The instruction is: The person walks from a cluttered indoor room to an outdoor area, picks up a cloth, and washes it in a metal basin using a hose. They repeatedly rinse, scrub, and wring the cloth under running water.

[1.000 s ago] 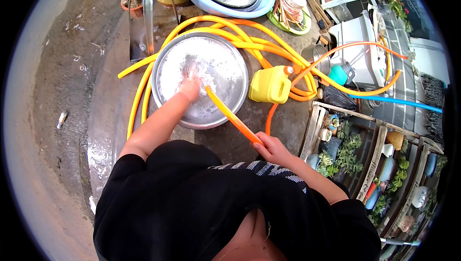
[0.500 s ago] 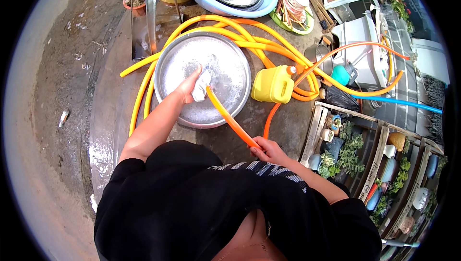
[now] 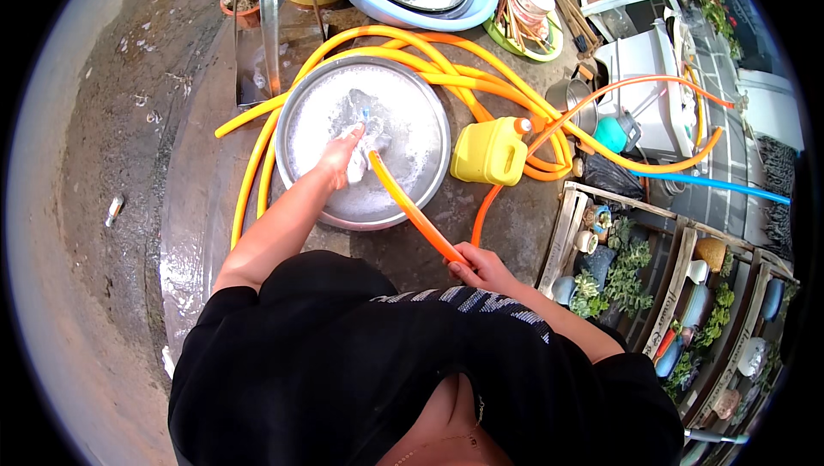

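Note:
A wide round metal basin [image 3: 435, 136] with white suds and water lies on the ground in front of me. Over it, my left hand [image 3: 341, 155] is closed on a white crumpled cloth-like thing [image 3: 355, 171], whose exact kind I cannot make out. Close by the cloth is the end of an orange hose [image 3: 410, 210]. My right hand [image 3: 483, 269] grips this hose farther back, near my body. Water seems to splash up beyond the left fingertips.
Coils of yellow-orange hose [image 3: 493, 87] lie around the basin. To its right stands a yellow jug [image 3: 486, 153] with a red cap. A blue tub [image 3: 482, 4], a green bowl [image 3: 549, 52] and a metal dustpan-like holder [image 3: 271, 45] are beyond. Wooden plant shelves [image 3: 669, 281] stand at right.
My left hand has turned and shifted slightly, covering more of the white cloth-like thing. More splash shows at the basin's middle. The right hand and the hose stay nearly in place.

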